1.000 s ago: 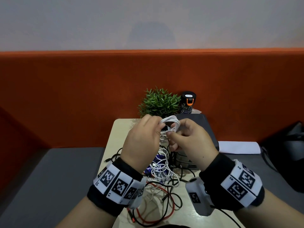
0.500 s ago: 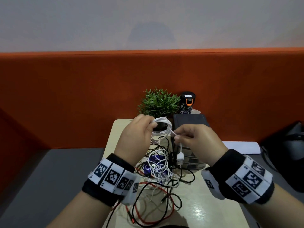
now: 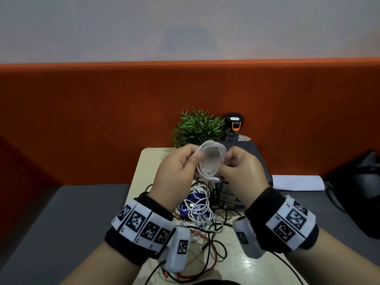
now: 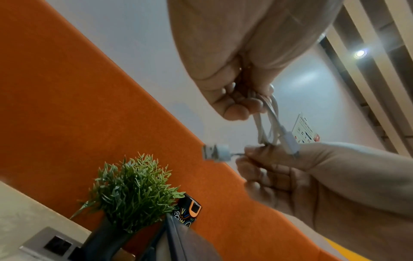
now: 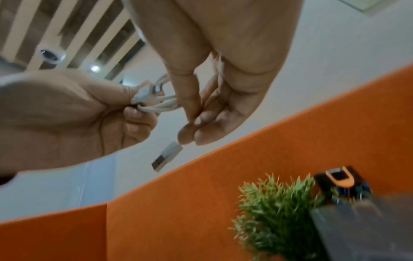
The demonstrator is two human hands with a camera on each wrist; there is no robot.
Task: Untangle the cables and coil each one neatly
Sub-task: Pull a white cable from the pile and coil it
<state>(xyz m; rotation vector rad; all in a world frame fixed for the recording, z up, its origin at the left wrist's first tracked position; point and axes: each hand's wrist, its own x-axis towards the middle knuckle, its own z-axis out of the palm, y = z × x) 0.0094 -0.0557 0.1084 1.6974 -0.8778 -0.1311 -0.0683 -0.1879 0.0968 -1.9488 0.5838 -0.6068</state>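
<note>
At the head view's centre, the left hand (image 3: 174,173) and right hand (image 3: 240,173) pinch opposite sides of a coiled white cable (image 3: 211,159). Coiling looks nearly finished; next comes tucking its loose plug (image 5: 166,156).

A small beige table (image 3: 144,161) is carrying a tangle of white, black and red cables (image 3: 202,219), a potted plant (image 3: 197,128), a dark can (image 3: 233,128) and a grey box (image 3: 257,157).
</note>
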